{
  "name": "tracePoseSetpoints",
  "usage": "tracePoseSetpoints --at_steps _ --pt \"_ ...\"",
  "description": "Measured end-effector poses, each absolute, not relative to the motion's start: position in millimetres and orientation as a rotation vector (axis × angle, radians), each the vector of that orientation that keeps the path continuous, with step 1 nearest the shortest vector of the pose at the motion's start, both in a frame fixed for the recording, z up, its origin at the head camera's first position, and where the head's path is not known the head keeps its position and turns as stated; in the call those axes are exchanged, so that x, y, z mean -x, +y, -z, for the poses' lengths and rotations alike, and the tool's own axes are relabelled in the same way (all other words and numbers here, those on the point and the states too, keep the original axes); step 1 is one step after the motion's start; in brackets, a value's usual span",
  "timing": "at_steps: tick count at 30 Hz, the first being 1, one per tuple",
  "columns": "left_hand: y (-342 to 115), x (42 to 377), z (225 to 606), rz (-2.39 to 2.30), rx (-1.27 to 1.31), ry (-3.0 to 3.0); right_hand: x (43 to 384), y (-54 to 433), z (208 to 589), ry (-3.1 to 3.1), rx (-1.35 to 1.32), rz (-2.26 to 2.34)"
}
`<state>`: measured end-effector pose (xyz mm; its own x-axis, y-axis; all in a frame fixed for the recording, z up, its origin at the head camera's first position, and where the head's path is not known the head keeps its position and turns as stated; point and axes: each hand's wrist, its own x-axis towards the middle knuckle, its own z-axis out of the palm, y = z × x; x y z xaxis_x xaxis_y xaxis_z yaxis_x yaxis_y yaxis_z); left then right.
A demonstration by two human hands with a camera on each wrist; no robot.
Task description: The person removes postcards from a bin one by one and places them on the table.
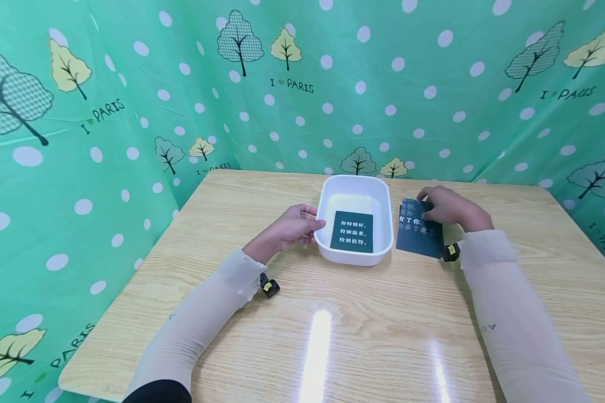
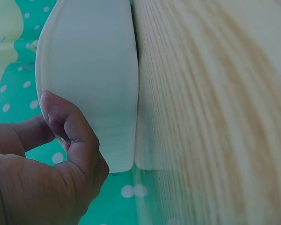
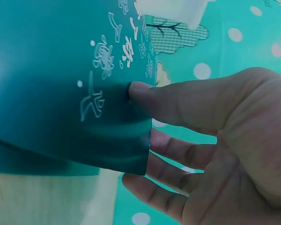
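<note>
A white plastic basin (image 1: 354, 258) stands near the back of the table, with a dark green card (image 1: 352, 232) printed in white characters lying inside it. My left hand (image 1: 294, 225) grips the basin's left rim; in the left wrist view, its fingers curl at the edge of the basin wall (image 2: 91, 70). Right of the basin, my right hand (image 1: 448, 207) pinches another dark green card (image 1: 417, 238) by its edge, thumb on the printed face. Below that card (image 3: 47, 108), the right wrist view shows a second green sheet (image 3: 42, 164), partly hidden.
The wooden table (image 1: 262, 347) extends toward me, with bright light reflections on it. A green curtain (image 1: 333, 112) with dots and trees hangs behind the table and along its left. Black wrist-camera mounts (image 1: 269, 286) sit at both cuffs.
</note>
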<state>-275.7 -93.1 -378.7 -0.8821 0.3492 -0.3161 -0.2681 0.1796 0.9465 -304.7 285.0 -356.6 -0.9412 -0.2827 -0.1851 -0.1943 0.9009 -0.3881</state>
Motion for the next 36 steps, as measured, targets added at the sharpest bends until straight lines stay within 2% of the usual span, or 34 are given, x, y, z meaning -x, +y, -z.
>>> tracePoseSetpoints --at_steps 14,36 --pt "-93.3 276.7 382.5 -1.759 -0.09 2.001 311.3 280.5 375.7 2.808 0.32 0.481" --pt "-92.9 275.8 379.8 -1.761 -0.073 2.0 308.4 272.6 369.2 2.909 0.361 0.456"
